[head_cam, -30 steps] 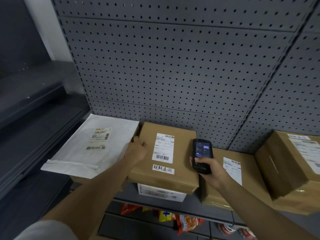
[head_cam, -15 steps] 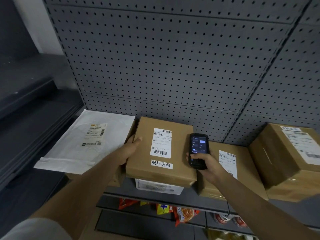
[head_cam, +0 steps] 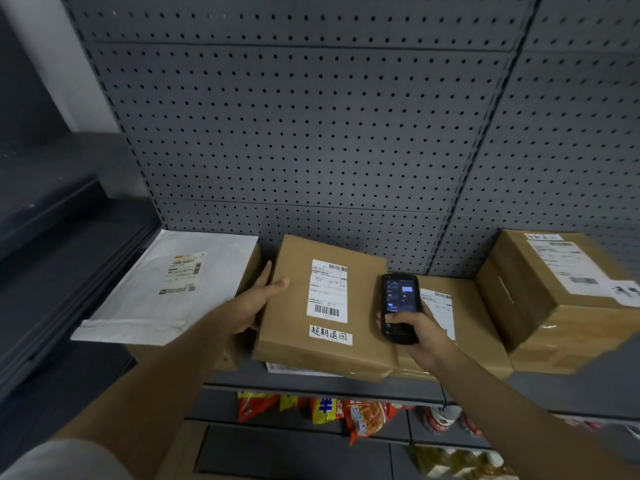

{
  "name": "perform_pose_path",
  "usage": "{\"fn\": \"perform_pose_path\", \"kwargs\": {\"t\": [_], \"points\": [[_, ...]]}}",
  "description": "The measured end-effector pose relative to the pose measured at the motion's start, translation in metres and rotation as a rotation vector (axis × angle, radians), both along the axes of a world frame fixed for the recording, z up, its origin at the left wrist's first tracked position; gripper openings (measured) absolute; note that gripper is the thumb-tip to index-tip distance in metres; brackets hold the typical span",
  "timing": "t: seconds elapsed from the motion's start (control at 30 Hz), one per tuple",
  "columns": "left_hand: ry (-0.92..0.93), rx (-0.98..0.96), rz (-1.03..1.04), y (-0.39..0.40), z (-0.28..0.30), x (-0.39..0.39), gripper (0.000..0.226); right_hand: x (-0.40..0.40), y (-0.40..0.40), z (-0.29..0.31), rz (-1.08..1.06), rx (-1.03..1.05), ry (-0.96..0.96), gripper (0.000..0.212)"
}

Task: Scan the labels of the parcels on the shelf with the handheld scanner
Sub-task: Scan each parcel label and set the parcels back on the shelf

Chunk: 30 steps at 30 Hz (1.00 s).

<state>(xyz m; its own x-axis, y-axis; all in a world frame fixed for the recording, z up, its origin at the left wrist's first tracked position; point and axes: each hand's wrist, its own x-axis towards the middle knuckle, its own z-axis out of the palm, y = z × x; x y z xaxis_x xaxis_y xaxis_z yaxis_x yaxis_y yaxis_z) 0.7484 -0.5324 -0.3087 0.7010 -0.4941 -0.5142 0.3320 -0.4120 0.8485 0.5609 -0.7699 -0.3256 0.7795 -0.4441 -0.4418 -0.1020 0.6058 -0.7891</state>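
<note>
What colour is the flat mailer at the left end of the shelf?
White, with a small printed label; the flat mailer shows clearly in the head view.

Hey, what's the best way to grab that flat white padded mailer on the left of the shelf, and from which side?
Probably pinch the near folded edge of the flat white padded mailer, coming from the front. It lies on a brown box with that near edge jutting past it towards the camera, so fingers can slip underneath there. The left hand is nearest, though it now rests on the brown cardboard parcel.
</note>
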Motion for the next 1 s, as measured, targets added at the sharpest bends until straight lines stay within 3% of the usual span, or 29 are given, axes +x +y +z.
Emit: {"fn": "perform_pose_path", "kwargs": {"t": [0.3, 0.57, 0.77, 0.87, 1.0], "points": [[-0.134, -0.189, -0.033, -0.019, 0.017, -0.08, 0.092, -0.09, -0.015, 0.032, -0.052, -0.03, -0.13, 0.065], [-0.285, -0.276, -0.05, -0.044, 0.028, -0.19, 0.087, -0.221, -0.009, 0.062, -0.062, -0.165, -0.2, 0.104], [-0.308, -0.339, -0.046, -0.051, 0.036, -0.252, 0.092, -0.308, 0.022, 0.078, -0.027, -0.13, -0.241, 0.075], [-0.319, -0.343, -0.07, -0.048, 0.045, -0.273, 0.092, -0.336, 0.037, 0.088, 0.054, -0.044, -0.235, 0.076], [-0.356, -0.355, -0.084, -0.043, 0.058, -0.287, 0.092, -0.357, 0.052, 0.107, 0.123, 0.091, -0.253, 0.058]]}}
